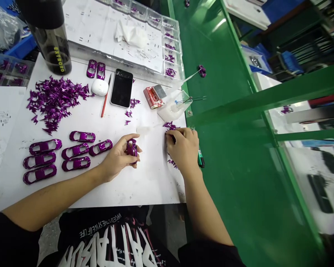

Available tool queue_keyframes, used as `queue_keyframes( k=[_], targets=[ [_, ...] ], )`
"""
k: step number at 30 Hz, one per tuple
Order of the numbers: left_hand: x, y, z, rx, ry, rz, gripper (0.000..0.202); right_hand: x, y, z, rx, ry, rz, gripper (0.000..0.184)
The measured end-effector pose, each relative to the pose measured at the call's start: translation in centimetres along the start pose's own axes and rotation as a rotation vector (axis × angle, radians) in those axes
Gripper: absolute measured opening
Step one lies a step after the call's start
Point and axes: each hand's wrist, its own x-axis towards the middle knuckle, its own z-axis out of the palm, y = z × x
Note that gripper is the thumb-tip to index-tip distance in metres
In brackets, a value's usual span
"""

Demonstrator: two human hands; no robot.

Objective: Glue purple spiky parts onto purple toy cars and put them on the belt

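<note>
Left hand curled around a glossy purple model car shell, right hand pressed down among purple clippings.
The left hand [118, 160] holds the shell [132, 149] upright in its fingers, while the right hand [183, 150] rests on white paper [144, 185] beside small purple pieces [170, 126]. Left of the left hand, seven matching shells [44, 159] lie in loose rows, with a heap of spiky purple pieces [55, 104] beyond them. Ahead of the hands lie a black smartphone [121, 88], a white earbud case [99, 87] and a red tin [153, 97]. A green marker [200, 157] lies just right of the right hand, on a green bench [225, 178].
</note>
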Motion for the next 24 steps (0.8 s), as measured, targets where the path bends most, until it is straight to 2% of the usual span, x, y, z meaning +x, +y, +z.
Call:
queue_keyframes(
  k=[6, 9, 12, 14, 16, 19, 24],
  targets=[
    [0.3, -0.7, -0.2, 0.048, -0.008, 0.043, 0.069, -0.5, -1.1, -1.4, 0.086, 0.085, 0.000, 0.025],
    [0.4, -0.8, -0.1, 0.023, 0.016, 0.038, 0.063, -2.1, -3.5, -3.1, 0.278, 0.166, 0.124, 0.025],
    [0.4, -0.9, 0.1, -0.014, 0.045, 0.035, 0.061, -4.1, -6.8, -4.7, 0.599, 0.154, 0.213, 0.021],
    [0.3, -0.8, 0.2, -0.030, 0.043, 0.035, 0.061, -5.1, -8.8, -5.4, 0.693, 0.157, 0.159, 0.015],
    [0.2, -0.6, 0.3, -0.046, 0.036, 0.030, 0.059, -5.5, -10.3, -5.6, 0.622, 0.221, 0.026, 0.012],
    [0.2, -0.3, 0.2, -0.093, 0.038, 0.012, 0.050, -5.3, -11.5, -5.6, 0.473, 0.326, -0.177, 0.027],
    [0.2, -0.3, 0.3, -0.119, 0.081, 0.036, 0.032, -4.9, -12.5, -5.2, 0.426, 0.343, -0.311, 0.035]
  ],
)
